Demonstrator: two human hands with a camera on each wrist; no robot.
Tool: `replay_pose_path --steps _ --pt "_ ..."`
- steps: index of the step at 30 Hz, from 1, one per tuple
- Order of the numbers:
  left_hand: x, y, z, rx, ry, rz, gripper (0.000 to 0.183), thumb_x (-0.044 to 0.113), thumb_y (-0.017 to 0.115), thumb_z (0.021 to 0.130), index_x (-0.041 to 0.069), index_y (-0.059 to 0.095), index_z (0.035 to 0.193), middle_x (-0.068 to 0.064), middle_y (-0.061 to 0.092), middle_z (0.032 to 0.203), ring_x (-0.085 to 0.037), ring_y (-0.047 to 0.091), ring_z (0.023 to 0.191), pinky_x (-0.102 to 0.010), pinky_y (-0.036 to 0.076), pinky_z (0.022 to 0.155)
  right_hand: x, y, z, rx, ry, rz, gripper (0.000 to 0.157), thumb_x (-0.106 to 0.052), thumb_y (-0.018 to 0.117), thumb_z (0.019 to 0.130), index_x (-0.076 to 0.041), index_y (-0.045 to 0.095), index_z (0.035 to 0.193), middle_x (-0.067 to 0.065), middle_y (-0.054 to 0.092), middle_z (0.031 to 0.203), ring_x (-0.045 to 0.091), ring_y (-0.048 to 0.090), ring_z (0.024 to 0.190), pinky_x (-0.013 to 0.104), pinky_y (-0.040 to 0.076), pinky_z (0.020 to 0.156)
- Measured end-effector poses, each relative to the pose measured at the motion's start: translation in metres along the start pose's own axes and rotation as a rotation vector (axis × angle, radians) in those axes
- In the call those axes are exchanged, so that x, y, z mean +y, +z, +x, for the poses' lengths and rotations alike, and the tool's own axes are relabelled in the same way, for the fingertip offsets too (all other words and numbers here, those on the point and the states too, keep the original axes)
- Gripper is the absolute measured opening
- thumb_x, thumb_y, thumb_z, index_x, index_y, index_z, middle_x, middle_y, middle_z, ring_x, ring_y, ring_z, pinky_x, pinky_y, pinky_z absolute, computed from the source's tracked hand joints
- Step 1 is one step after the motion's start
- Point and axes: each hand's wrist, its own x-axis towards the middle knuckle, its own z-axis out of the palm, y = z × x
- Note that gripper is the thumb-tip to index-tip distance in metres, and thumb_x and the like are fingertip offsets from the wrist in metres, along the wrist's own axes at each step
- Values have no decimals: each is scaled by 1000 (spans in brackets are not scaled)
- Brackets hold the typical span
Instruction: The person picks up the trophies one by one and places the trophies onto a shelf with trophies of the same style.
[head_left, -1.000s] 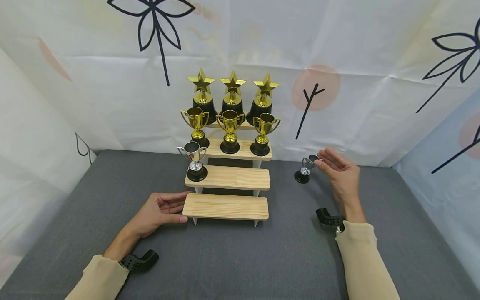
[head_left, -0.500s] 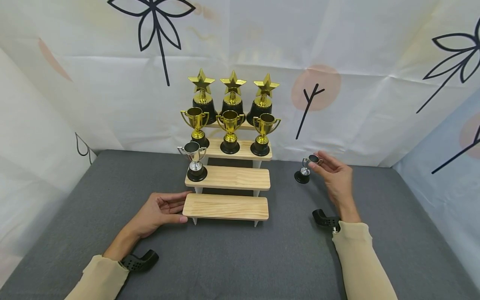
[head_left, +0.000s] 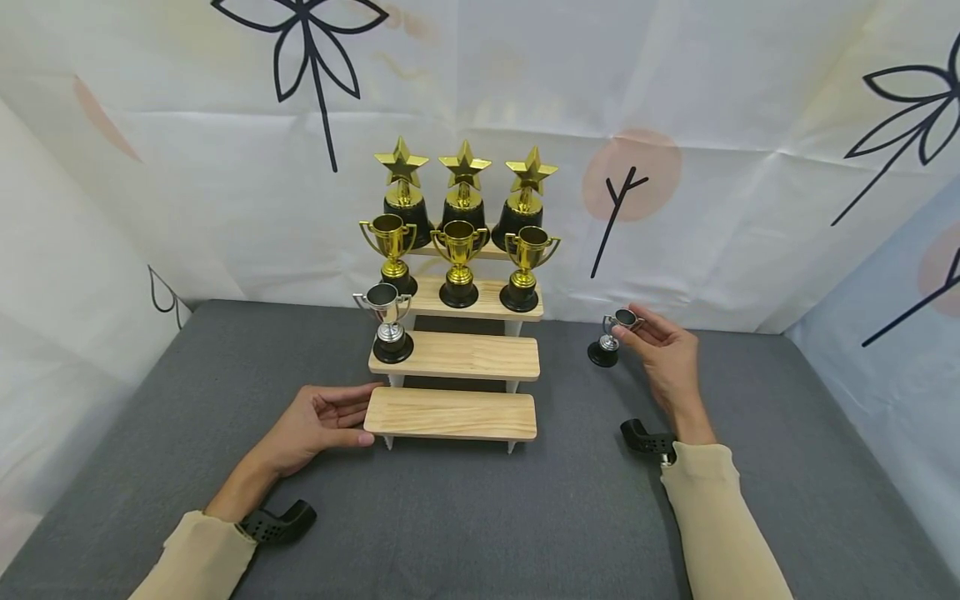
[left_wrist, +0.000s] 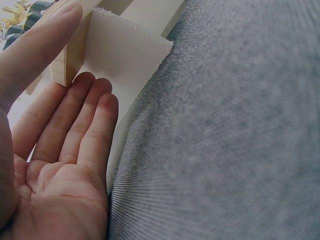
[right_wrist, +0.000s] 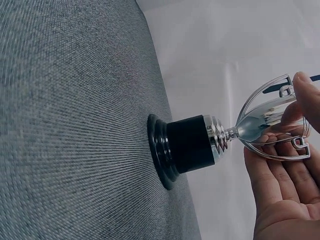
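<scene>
My right hand (head_left: 670, 364) holds a small silver trophy cup (head_left: 603, 353) by its bowl, thumb on the near side and fingers behind. In the right wrist view, the cup's black base (right_wrist: 189, 145) stands on the grey cloth. On the left, my left hand (head_left: 296, 433) is at the end of the lowest step of a wooden tiered display stand (head_left: 450, 414). Its fingers lie nearly straight beside the step's white support (left_wrist: 122, 55), and the thumb is apart from them. Another silver trophy cup (head_left: 392, 325) stands on the left of the second-lowest step.
Three gold trophy cups (head_left: 459, 265) fill the step above. Behind them, three gold star trophies (head_left: 465, 196) stand on the top step. A white patterned cloth backdrop (head_left: 735, 208) rises behind the grey-covered table (head_left: 570, 517).
My right hand has moved left onto the silver trophy cup, its thumb and fingers coming around the bowl. The cup and my left hand have stayed in place.
</scene>
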Motion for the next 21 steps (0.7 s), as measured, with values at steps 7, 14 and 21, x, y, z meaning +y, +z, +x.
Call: replay_pose_path --steps 7,14,21 --pt "0 0 0 3 -1 1 74 -14 77 80 -23 38 142 -19 55 143 -18 61 124 -34 52 102 2 2 0 -2 9 -8 51 12 76 85 19 56 131 -4 76 91 6 72 84 17 61 79" --pt "0 0 0 5 0 3 73 -14 78 80 -23 38 141 -18 56 142 -18 61 124 -34 53 102 6 4 -2 -15 13 -62 49 9 77 86 19 57 130 -8 76 88 4 71 84 16 60 79" --pt "0 0 0 8 0 12 73 -14 78 80 -24 39 141 -18 56 142 -17 61 124 -34 53 101 9 2 -2 -34 8 -99 46 7 76 87 17 60 129 -8 75 88 4 72 85 16 60 79"
